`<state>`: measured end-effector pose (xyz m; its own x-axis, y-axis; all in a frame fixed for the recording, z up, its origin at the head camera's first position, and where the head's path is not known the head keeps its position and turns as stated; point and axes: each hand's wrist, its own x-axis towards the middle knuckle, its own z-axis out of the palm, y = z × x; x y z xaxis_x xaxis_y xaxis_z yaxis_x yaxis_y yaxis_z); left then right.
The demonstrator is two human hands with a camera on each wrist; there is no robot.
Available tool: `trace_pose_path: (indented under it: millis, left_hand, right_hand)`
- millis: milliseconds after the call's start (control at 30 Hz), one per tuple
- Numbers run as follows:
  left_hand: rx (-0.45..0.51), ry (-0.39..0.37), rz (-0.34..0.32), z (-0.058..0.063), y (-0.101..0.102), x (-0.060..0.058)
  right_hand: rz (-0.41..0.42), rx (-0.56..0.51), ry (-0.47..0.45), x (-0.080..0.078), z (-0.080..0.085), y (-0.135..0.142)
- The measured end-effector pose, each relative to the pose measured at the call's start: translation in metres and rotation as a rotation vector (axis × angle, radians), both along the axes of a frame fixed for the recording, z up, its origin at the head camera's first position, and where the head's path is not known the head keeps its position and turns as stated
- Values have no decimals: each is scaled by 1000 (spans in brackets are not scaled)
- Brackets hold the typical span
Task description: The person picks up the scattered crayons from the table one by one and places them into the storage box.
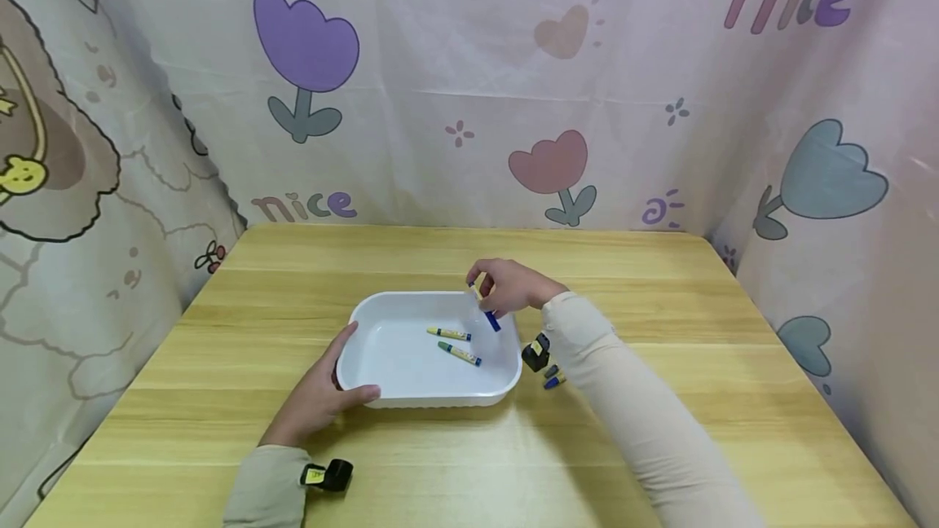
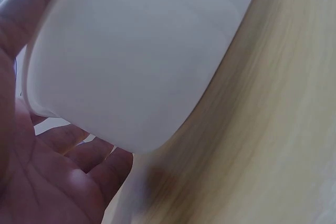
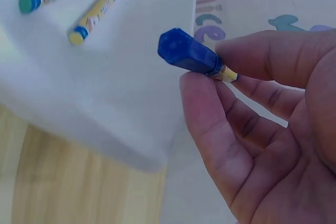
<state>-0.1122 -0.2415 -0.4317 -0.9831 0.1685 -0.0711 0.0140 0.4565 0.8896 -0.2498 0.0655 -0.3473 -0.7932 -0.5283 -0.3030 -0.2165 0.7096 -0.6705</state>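
A white plastic tray [image 1: 399,369] sits on the wooden table. My left hand [image 1: 323,381] grips its left end, thumb over the front corner and fingers along the side; the left wrist view shows the tray's outer wall [image 2: 136,51] close up. Over the tray's back right corner, my right hand [image 1: 515,285] pinches a blue crayon [image 3: 186,53] between thumb and fingers, its blue end pointing down. Inside the tray lie a yellow crayon [image 1: 449,334] and a green crayon [image 1: 459,354], side by side and apart from each other.
To the tray's right, a couple of dark and blue crayons [image 1: 554,381] lie on the table [image 1: 411,471], partly hidden by my right sleeve [image 1: 631,398]. A printed curtain [image 1: 440,39] hangs behind the table and along both sides.
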Motion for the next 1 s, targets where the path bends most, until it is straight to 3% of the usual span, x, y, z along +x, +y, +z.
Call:
trace_pose_path:
  millis: [400,700,1000]
  left_hand:
    - [11,-20,13,-1,0,1]
    - [-39,-19,15,4,1,-1]
    - [-40,8,17,1,1,-1]
  right_hand:
    - [98,23,-49,9,-9,-30]
    - [196,76,-54,13,-10,-45]
    - [145,100,-50,13,-11,-36]
